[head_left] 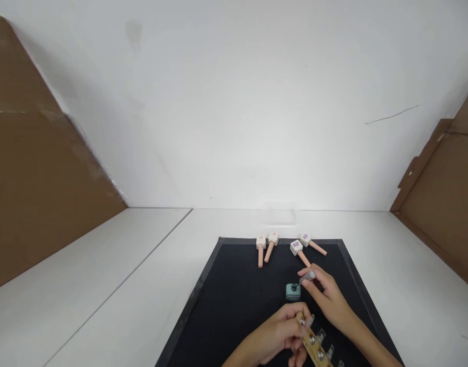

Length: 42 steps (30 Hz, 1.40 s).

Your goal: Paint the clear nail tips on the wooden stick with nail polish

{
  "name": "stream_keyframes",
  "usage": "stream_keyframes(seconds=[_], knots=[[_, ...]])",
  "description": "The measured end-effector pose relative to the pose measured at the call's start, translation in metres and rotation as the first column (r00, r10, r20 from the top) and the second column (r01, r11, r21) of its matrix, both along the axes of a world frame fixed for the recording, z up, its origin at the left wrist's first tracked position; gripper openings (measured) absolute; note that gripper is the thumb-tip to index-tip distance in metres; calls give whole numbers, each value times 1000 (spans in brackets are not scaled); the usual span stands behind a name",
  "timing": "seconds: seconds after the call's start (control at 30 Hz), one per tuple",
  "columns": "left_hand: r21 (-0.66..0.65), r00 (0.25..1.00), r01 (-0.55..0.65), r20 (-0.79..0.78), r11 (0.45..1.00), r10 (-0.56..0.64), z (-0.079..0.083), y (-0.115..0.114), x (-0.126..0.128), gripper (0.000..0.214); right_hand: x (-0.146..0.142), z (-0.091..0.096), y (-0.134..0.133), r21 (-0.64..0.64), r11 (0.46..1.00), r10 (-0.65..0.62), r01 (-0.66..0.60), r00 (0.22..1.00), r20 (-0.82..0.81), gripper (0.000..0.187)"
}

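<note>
My right hand (328, 294) pinches a grey nail polish brush cap (308, 277) between thumb and fingers. The brush end points down at the mouth of an open teal nail polish bottle (293, 292); whether its tip is inside the neck I cannot tell. Closer to me, my left hand (282, 329) is closed on one end of a wooden strip (312, 347). Several clear nail tips (321, 335) stick out along the strip, beside round metallic spots. The strip slants toward the lower right and runs out of view.
Two white bottles with peach caps (260, 244) lie at the back of the black mat (234, 295). Two more with purple labels (296, 247) lie to their right. A transparent tray (278, 216) is behind the mat. Cardboard panels (46, 153) flank the white table (115, 285).
</note>
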<state>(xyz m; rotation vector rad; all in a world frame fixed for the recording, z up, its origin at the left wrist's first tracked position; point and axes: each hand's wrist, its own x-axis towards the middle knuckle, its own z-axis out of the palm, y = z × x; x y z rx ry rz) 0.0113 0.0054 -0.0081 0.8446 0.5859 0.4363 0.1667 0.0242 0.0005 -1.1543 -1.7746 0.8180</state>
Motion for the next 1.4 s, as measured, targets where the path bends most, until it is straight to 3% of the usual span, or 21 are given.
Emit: stream_keyframes(seconds=[0.27,0.93,1.07,1.4], knots=[[6,1000,9,26,1000,-10,1,0,1,18,-4,4,0,-37,998,47,-46,999,16,20],[4,999,31,36,1000,-31,5,-2,5,19,-5,-7,6,-136,986,91,-96,995,-41,19],[6,999,29,22,1000,-30,4,-1,4,19,-6,-8,6,-135,988,60,-71,995,-80,18],[-8,997,23,71,1000,-22,0,-1,0,18,0,-5,7,-172,985,-56,14,970,-236,38]])
